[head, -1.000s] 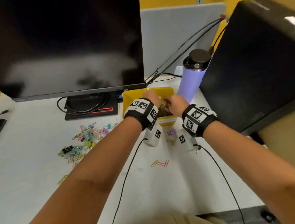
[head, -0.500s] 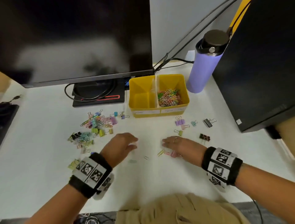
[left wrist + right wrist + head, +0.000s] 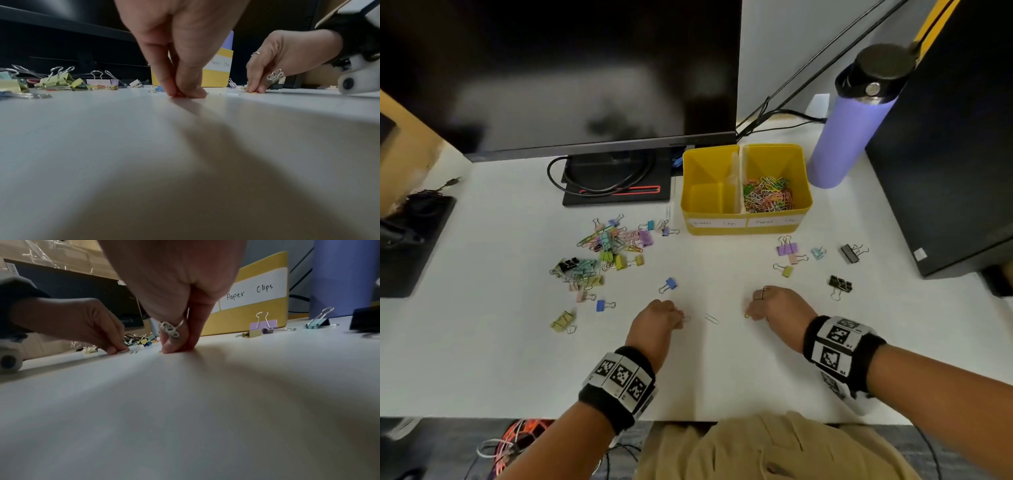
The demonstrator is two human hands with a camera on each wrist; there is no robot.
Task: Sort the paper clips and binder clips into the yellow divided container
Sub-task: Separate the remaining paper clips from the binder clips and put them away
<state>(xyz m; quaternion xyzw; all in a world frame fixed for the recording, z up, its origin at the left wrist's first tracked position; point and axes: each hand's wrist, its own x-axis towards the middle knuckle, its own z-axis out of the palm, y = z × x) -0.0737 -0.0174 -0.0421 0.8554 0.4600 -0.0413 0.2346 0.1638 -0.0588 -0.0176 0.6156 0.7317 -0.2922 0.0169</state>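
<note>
Head view: the left hand (image 3: 658, 317) sits at lower centre of the frame, fingers curled and pinched on a pale paper clip (image 3: 686, 319) lying on the smooth white desk (image 3: 482, 342). The right hand (image 3: 777, 305), right of centre, pinches a small yellow paper clip (image 3: 747, 315). A white wire paper clip (image 3: 711, 319) lies loose between them. The yellow divided container (image 3: 801, 192) – glossy plastic, rectangular – stands at upper centre; its right compartment holds a tangle of coloured paper clips (image 3: 768, 193). A binder-clip pile (image 3: 606, 251) spreads at centre left.

Left wrist view: fingertips (image 3: 183, 92) are closed together, pressed against the matte desk surface at upper centre.

Right wrist view: thumb and finger are pinched together at the desk – a metal ring (image 3: 170, 329) shows on one finger. A purple binder clip (image 3: 263, 324) with wire handles stands at upper right, just beside the container's labelled wall.
</note>
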